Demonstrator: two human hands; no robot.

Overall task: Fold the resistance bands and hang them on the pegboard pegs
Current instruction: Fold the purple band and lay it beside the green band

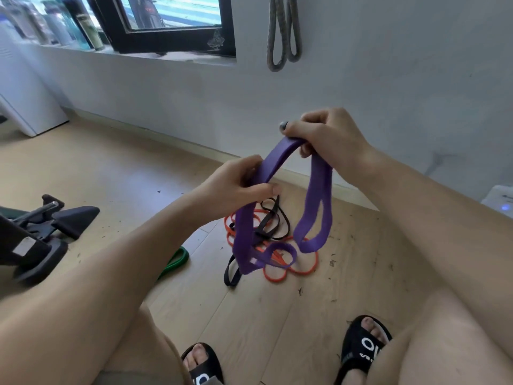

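Note:
A wide purple resistance band [316, 198] hangs between both hands above the floor. My right hand [324, 137] grips its top fold, from which a doubled loop dangles. My left hand [236, 187] pinches another stretch lower and to the left, and the rest droops to the floor in a small loop. Under it lie an orange band [288, 273] and a black band [273, 220] tangled in a pile, with a green band [176, 261] partly hidden behind my left forearm. A grey band [283, 31] hangs folded on the wall; its peg is out of frame.
Black exercise equipment [41, 237] stands on the wooden floor at the left. A dark window frame [172, 37] and a sill with bottles sit upper left. A white device [499, 198] is at the right edge. My feet in black slides [363, 348] are at the bottom.

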